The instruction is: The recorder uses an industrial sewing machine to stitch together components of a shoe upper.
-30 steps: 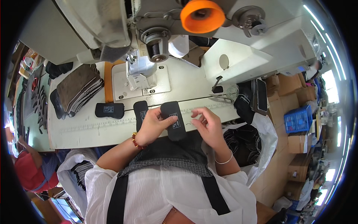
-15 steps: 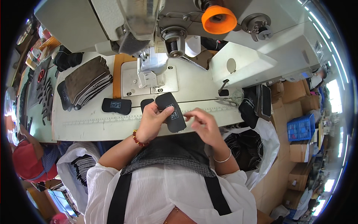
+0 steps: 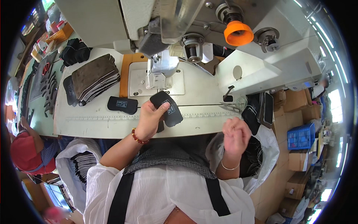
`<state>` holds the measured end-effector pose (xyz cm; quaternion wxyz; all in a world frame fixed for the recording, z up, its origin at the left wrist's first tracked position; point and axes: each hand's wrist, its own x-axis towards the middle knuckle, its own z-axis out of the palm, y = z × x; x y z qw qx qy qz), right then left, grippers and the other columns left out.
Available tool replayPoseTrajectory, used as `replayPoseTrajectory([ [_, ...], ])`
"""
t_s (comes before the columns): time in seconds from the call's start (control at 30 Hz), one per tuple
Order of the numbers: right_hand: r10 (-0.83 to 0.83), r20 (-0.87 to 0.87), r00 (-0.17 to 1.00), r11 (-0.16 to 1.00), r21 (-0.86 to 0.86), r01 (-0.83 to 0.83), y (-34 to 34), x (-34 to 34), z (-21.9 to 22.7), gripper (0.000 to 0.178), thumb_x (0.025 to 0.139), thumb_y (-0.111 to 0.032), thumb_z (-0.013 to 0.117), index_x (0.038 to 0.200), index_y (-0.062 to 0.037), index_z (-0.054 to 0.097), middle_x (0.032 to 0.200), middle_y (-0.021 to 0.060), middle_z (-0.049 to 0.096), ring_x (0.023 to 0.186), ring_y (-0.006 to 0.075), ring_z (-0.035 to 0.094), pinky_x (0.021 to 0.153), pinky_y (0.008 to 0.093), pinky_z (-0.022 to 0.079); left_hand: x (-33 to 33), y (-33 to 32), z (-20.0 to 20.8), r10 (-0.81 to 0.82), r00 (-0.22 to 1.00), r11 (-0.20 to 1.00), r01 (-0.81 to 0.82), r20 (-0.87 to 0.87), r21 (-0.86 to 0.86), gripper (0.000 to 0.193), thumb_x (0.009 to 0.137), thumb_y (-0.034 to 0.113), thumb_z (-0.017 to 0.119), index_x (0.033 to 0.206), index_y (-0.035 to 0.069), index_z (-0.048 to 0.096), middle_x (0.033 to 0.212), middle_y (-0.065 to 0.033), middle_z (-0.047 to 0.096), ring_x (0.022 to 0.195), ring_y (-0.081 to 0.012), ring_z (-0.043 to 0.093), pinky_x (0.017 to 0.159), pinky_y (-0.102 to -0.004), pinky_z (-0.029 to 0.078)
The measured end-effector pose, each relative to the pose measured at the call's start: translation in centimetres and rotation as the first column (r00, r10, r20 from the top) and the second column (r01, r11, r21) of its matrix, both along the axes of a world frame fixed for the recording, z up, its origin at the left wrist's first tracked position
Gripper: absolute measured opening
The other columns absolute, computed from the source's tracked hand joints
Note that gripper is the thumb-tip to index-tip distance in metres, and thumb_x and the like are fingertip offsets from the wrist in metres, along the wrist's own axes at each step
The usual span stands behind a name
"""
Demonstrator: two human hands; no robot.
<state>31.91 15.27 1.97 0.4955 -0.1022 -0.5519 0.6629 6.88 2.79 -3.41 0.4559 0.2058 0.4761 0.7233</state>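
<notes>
My left hand (image 3: 150, 117) grips a dark grey fabric piece (image 3: 167, 109) with rounded ends and a light printed patch, thumb on top. Part of another dark piece (image 3: 160, 127) shows below the fingers; whether it is held too, I cannot tell. Off to the right, apart from the fabric, my right hand (image 3: 236, 136) is raised near the table's front edge. Its fingers are curled together and slightly blurred, and anything pinched in them is too small to see. A similar printed piece (image 3: 122, 105) lies flat on the table, left of my left hand.
Ahead stands a sewing machine (image 3: 162, 71) with an orange thread cone holder (image 3: 238, 34). A brown and striped fabric stack (image 3: 95, 78) lies left; scissors (image 3: 230, 107) and dark pieces (image 3: 257, 108) lie right. White sacks (image 3: 269, 149) hang at the front edge. Another person (image 3: 30, 149) sits far left.
My right hand has moved away from the held piece, to the right, and its fingers have curled in. My left hand still grips the fabric piece, now tilted more. The view has shifted slightly.
</notes>
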Motion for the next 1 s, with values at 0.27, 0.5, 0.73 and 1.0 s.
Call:
replayPoseTrajectory([
  [0.27, -0.364, 0.910, 0.199, 0.640, 0.400, -0.656, 2.0, 3.2, 2.8, 0.027, 0.087, -0.024, 0.081, 0.073, -0.0045, 0.070, 0.074, 0.0084, 0.067, 0.065, 0.0276, 0.065, 0.058, 0.0347, 0.048, 0.9, -0.4, 1.1, -0.027, 0.998, 0.998, 0.024, -0.053, -0.050, 0.021, 0.101, 0.009, 0.071, 0.119, -0.003, 0.068, 0.106, -0.0059, 0.075, 0.093, -0.0118, 0.072, 0.083, -0.0283, 0.060],
  [0.5, -0.409, 0.579, 0.705, 0.738, 0.664, -0.117, -2.5, -4.1, -0.2, 0.016, 0.090, -0.013, 0.078, 0.089, -0.0017, 0.067, 0.077, 0.0108, 0.063, 0.058, 0.0278, 0.058, 0.055, 0.0360, 0.045, 3.4, -0.5, 1.8, -0.060, 0.961, 0.998, 0.062, -0.271, -0.002, 0.021, 0.098, 0.005, 0.074, 0.117, -0.003, 0.070, 0.104, -0.0047, 0.075, 0.094, -0.0083, 0.070, 0.082, -0.0266, 0.059],
  [0.73, -0.543, 0.489, 0.682, 0.649, 0.760, -0.028, -0.8, -5.9, 0.4, 0.019, 0.095, -0.006, 0.072, 0.081, 0.0005, 0.060, 0.072, 0.0128, 0.059, 0.055, 0.0265, 0.056, 0.052, 0.0353, 0.041, 2.8, -1.0, 1.5, -0.079, 0.997, 0.997, 0.079, -0.018, -0.009, 0.022, 0.099, 0.006, 0.074, 0.118, -0.004, 0.069, 0.107, -0.0056, 0.076, 0.094, -0.0098, 0.070, 0.085, -0.0275, 0.059],
  [1.0, -0.377, 0.559, 0.739, 0.737, 0.664, -0.127, -2.1, -7.3, 0.0, 0.008, 0.094, -0.006, 0.073, 0.090, -0.0021, 0.067, 0.078, 0.0117, 0.063, 0.057, 0.0255, 0.060, 0.054, 0.0352, 0.045, 2.9, -1.2, 1.5, -0.095, 0.955, 0.995, 0.090, -0.282, -0.033, 0.023, 0.099, 0.007, 0.074, 0.119, -0.004, 0.069, 0.107, -0.0055, 0.076, 0.095, -0.0106, 0.070, 0.085, -0.0282, 0.059],
])
